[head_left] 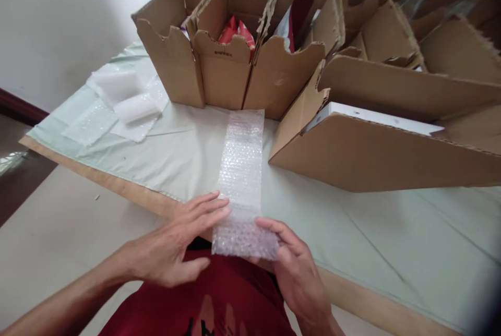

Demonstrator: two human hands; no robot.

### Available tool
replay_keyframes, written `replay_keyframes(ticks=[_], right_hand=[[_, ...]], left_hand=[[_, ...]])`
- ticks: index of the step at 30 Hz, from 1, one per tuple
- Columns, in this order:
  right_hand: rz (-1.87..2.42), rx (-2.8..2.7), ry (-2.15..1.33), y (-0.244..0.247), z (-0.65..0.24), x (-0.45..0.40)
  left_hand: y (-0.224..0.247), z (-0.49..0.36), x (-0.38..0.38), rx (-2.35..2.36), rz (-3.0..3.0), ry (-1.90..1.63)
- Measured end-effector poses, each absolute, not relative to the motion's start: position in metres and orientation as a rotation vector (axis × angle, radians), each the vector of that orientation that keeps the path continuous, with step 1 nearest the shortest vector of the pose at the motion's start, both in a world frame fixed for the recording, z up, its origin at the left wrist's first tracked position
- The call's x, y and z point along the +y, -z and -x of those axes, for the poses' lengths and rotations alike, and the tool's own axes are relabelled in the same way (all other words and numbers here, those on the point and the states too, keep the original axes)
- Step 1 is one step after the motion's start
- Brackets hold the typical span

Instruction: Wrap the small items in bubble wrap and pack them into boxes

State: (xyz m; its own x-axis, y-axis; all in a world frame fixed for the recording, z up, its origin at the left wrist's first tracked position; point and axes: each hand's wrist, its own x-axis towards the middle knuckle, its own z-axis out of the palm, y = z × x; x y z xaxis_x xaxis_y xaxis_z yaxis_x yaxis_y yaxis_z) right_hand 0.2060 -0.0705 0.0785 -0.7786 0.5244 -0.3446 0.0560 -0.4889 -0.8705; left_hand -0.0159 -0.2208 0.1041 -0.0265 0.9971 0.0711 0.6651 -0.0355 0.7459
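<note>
A long strip of bubble wrap (242, 164) runs from the cardboard boxes down to the table's front edge. Its near end (238, 234) is folded over into a thicker layer with a faint purple tint; whether anything lies inside, I cannot tell. My right hand (299, 265) grips the right corner of this folded end, fingers on top and partly underneath. On the left side of the strip, my left hand (188, 239) is open, its fingertips touching the wrap's edge and its thumb held apart.
Several open cardboard boxes (223, 78) line the back, some with packets inside. A larger slanted box (376, 156) at right holds a flat white item (379, 118). More bubble wrap pieces (136, 108) lie at left on the pale green tablecloth (188, 153). Bottles stand behind.
</note>
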Motion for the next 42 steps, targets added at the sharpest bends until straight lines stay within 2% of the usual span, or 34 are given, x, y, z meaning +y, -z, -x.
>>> replay_keyframes(ticks=[3,5,9,13,18,23,27,32,37,42], right_hand=[[0.803,-1.333,-2.241,-0.082,-0.192,-0.064],[0.838,-1.371,-2.096,-0.084,-0.191,-0.062],[0.854,-1.868,-1.473,-0.085,-0.204,-0.059],[0.514,-2.419,-0.748,-0.081,-0.203,-0.051],[0.282,-2.717,-0.318,-0.073,-0.182,-0.040],[0.307,-2.757,-0.177,-0.067,-0.173,-0.032],[0.259,-2.725,-0.208,-0.063,-0.172,-0.025],[0.234,-2.654,-0.508,-0.070,-0.169,-0.022],[0.432,-2.623,-0.856,-0.084,-0.170,-0.026],[0.422,-2.463,-0.452,-0.080,-0.180,-0.030]], left_hand=[[-0.086,0.007,-0.196,1.998,-1.464,-1.124],[-0.075,0.008,-0.179,2.155,-1.329,-1.117],[-0.070,0.014,-0.164,2.227,-1.301,-0.967],[-0.071,0.012,-0.165,2.297,-1.318,-0.890],[-0.065,0.009,-0.165,2.400,-1.410,-0.796],[-0.065,0.016,-0.165,2.375,-1.500,-0.801],[-0.073,0.019,-0.170,2.328,-1.686,-0.932],[-0.077,0.008,-0.178,2.114,-2.017,-0.944],[-0.071,0.001,-0.182,2.141,-1.836,-1.128],[-0.066,0.004,-0.173,2.178,-1.654,-1.095]])
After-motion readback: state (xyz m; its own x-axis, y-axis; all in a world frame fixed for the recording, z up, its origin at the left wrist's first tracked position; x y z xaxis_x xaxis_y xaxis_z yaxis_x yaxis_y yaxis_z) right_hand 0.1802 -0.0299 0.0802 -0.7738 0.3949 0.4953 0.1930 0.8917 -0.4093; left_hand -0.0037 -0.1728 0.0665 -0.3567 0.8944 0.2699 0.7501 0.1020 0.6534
